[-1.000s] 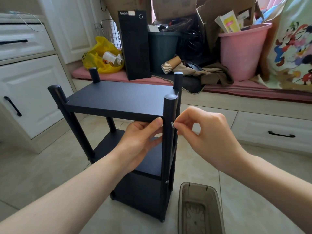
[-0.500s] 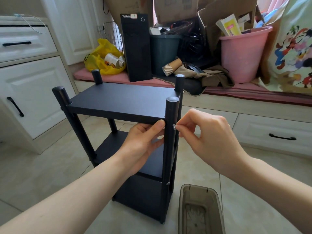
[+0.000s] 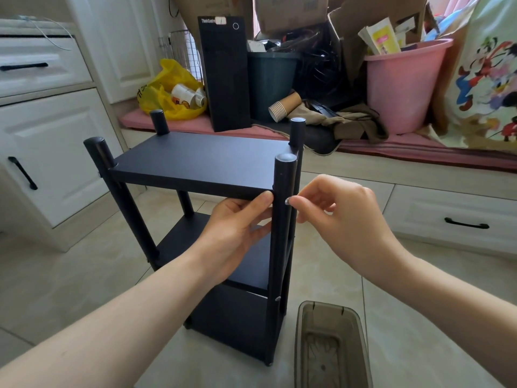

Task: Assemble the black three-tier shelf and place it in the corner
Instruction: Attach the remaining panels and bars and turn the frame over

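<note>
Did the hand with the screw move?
No. The right hand still pinches the screw at the same spot on the shelf post.

Legible markings, one entry:

1. Black computer tower (image 3: 225, 71), upright on the pink cushion (image 3: 195, 125) at the back: white lettering "ThinkCentre" at its top left corner, the last letters partly covered by a pale sticker (image 3: 220, 20); a white ring symbol at its top right.

Print on the yellow bag (image 3: 156, 92), the booklets in the pink bucket (image 3: 402, 85) and the cups is too small or blurred to read.
</note>
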A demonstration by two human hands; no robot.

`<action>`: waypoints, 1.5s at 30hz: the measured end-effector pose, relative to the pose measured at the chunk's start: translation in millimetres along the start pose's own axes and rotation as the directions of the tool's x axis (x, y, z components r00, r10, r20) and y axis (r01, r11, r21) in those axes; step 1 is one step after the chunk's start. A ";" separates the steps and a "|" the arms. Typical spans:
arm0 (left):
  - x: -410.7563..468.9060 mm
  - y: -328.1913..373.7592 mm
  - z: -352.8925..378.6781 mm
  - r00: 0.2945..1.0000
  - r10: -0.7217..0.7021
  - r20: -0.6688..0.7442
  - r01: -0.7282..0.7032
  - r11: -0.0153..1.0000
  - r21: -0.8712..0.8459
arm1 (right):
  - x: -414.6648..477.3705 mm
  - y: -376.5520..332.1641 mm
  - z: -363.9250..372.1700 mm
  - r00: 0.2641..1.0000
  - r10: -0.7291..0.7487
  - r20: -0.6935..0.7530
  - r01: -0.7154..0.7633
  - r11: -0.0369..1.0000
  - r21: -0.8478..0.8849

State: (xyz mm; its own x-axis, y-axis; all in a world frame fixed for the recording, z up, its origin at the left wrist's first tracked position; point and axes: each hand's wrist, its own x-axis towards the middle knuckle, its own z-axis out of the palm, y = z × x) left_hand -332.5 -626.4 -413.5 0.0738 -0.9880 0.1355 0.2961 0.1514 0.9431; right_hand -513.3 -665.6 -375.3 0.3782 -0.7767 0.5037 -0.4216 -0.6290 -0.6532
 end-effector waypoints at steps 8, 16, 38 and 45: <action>-5.2 0.9 11.5 0.999 0.043 -0.028 -0.044 0.999 -0.033 | 2.8 4.5 7.9 0.988 0.156 -0.010 -0.148 0.957 0.248; -11.0 -2.2 30.9 0.979 0.082 -0.189 -0.087 0.996 -0.016 | 7.5 4.0 -6.3 0.903 0.334 0.271 -0.423 0.802 0.422; -16.5 -4.7 47.3 0.926 0.124 -0.357 -0.084 0.988 0.127 | -98.5 194.6 78.5 0.318 0.701 0.639 -0.351 0.713 -0.607; -16.0 -6.1 44.2 0.933 0.128 -0.337 -0.087 0.987 0.132 | -167.0 246.6 143.8 0.209 0.744 0.635 -0.387 0.659 -0.645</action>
State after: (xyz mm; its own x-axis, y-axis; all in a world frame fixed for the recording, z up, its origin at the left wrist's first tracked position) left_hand -377.5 -612.8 -408.0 0.4279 -0.8923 0.1442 0.1604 0.2320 0.9594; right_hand -562.0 -686.0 -701.8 0.2883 -0.6083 -0.7395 -0.9558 -0.1358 -0.2609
